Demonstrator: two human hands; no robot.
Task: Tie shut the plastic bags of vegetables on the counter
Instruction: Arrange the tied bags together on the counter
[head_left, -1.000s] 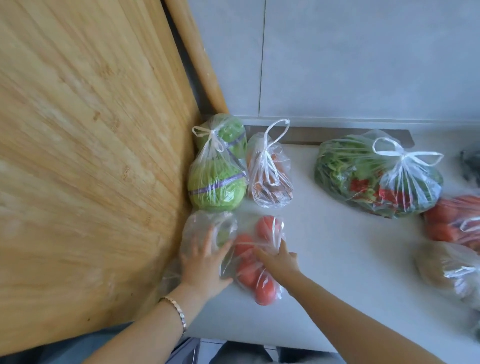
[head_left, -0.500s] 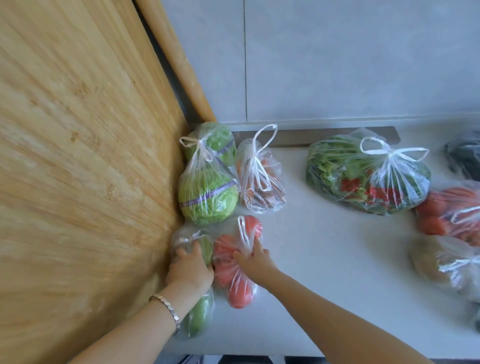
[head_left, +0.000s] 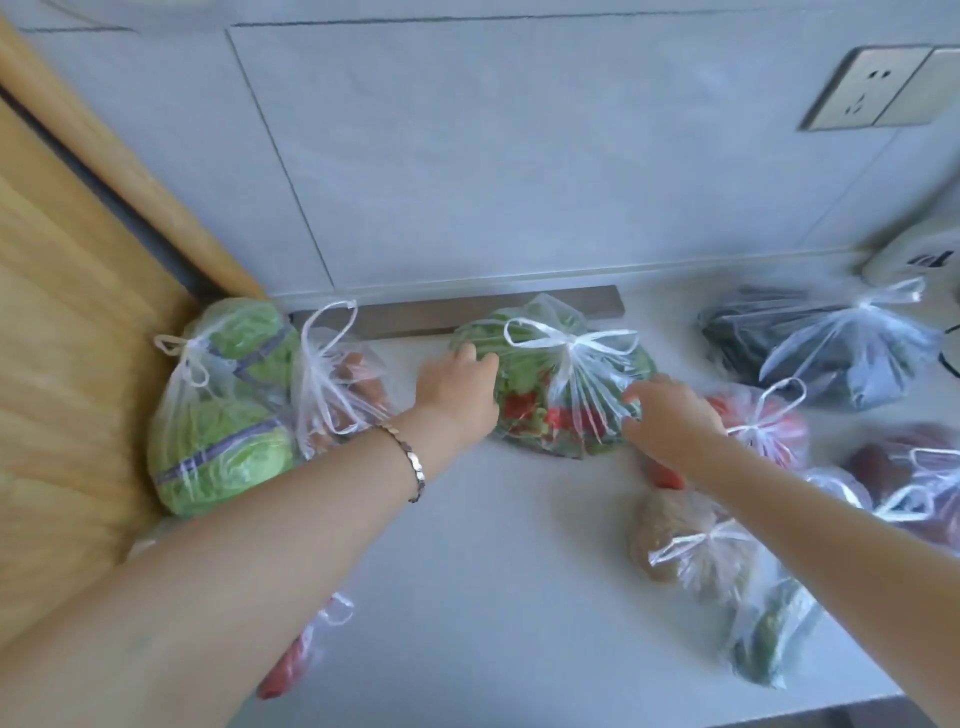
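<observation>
Flanking the knotted greens bag (head_left: 550, 395) on the counter (head_left: 493, 545), left hand (head_left: 457, 389), right hand (head_left: 670, 415), fingers (head_left: 467, 354) loosely apart

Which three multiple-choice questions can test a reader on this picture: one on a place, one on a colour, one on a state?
1. Where does the cabbage bag lie?
A. at the far right
B. against the wooden board, on the left
C. between the two hands

2. What colour are the contents of the middle bag, between the left hand and the right hand?
A. brown only
B. black
C. green and red

3. In what state is the top of the middle bag?
A. tied in a bow
B. wide open
C. cut off

Answers:
1 B: it leans against the board's edge.
2 C: green leaves and red pieces show through the plastic.
3 A: white loops spread from its knot.
</observation>
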